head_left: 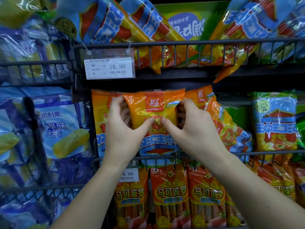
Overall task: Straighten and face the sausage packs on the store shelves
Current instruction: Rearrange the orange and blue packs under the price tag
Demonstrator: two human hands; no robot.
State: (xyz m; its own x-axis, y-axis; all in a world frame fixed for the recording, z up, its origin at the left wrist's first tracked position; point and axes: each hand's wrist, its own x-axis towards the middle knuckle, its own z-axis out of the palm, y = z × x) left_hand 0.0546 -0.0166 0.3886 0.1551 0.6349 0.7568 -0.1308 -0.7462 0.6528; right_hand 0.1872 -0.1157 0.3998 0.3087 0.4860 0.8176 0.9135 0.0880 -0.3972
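Note:
An orange sausage pack [154, 106] with a red logo stands upright in the middle wire shelf [247, 152]. My left hand [123, 129] grips its left side, thumb on the front and fingers behind. My right hand [192, 128] grips its right side the same way, and the two thumbs nearly meet at the pack's middle. Another orange pack [100, 113] stands behind on the left. A third pack [227, 123] leans tilted to the right of my right hand.
Blue and yellow packs [274, 123] stand at the right of the same shelf. Red-orange packs [171, 194] fill the shelf below. Tilted packs [105, 22] crowd the upper shelf above a price tag [109, 67]. Blue corn-sausage packs [56, 126] hang on the left rack.

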